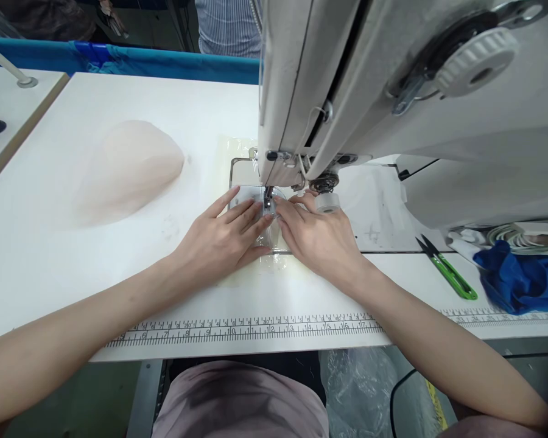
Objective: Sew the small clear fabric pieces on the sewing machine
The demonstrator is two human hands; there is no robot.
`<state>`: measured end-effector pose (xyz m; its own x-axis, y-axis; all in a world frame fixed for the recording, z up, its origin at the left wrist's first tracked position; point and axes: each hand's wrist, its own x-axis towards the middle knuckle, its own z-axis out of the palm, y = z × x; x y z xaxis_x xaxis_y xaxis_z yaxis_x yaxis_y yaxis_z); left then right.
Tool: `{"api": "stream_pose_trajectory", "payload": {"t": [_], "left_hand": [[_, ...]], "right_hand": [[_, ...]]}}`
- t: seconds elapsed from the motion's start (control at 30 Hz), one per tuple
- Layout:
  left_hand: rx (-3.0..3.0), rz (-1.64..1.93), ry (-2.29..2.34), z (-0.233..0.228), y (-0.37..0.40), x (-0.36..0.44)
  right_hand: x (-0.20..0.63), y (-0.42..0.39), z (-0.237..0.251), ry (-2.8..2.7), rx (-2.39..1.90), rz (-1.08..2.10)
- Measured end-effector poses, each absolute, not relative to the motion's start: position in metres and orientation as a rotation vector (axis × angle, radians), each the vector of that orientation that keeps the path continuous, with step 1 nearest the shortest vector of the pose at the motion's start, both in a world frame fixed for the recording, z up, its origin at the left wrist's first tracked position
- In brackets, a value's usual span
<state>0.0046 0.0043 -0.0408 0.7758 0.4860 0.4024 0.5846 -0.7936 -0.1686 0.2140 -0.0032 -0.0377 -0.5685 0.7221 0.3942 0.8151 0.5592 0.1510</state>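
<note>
My left hand (231, 230) lies palm down with fingers spread on the metal plate, just left of the presser foot (268, 198) of a white sewing machine (296, 79). On the other side, my right hand (319, 234) rests with its fingers stretched toward the foot, some tips hidden behind the hand and machine parts. Both hands are close together by the needle. Clear, shiny film or tape (265, 240) shows between them; I cannot make out any other piece under the fingers. A pale beige, cup-shaped fabric piece (139, 161) sits on the table left of my left hand.
Green-handled thread snips (452, 271) and a crumpled blue cloth (525, 280) lie at the right. A printed ruler strip (256, 328) runs along the front edge of the white table (41, 255). Beyond the blue fabric-covered back edge (178, 64) is a person in a striped garment (228, 27).
</note>
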Motion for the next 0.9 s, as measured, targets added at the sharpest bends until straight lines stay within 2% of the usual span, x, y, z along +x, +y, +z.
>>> {"api": "stream_pose_trajectory", "payload": {"t": [0.63, 0.9], "left_hand": [[-2.676, -0.508, -0.858, -0.042, 0.006, 0.003], [-2.747, -0.606, -0.485, -0.034, 0.001, -0.008]], "right_hand": [[0.215, -0.003, -0.039, -2.509, -1.257, -0.508], [0.226, -0.006, -0.026, -2.580, -0.909, -0.287]]}}
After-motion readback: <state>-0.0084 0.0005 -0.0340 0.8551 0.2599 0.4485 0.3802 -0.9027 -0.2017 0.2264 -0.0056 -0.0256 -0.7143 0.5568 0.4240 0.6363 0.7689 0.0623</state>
